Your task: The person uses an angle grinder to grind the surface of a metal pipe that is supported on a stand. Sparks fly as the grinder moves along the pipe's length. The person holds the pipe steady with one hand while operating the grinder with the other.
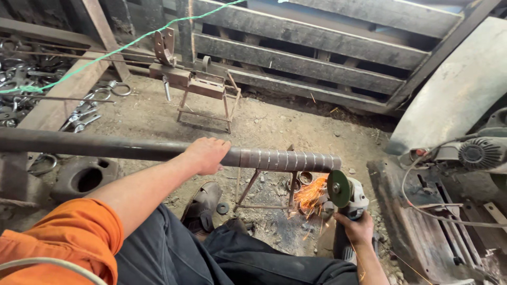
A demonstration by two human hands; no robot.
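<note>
Between the hands, a long steel pipe (158, 149) lies horizontal on a metal stand (264, 184); the left hand (207, 154) closes over the pipe. The right hand (355, 228) grips an angle grinder (346, 196); its green disc (338, 188) meets the pipe's scored end, throwing sparks (310, 196).

Bright orange short sleeve (68, 237) on the left arm, ending just past the shoulder, forearm bare below it. No gloves on either of the hands: left hand (207, 154), right hand (355, 228), both bare. Dark grey trousers (211, 258), a bit creased and dusty. Right of the orange sleeve, a worn dark shoe (202, 207) with a scuffed, greyish toe.
</note>
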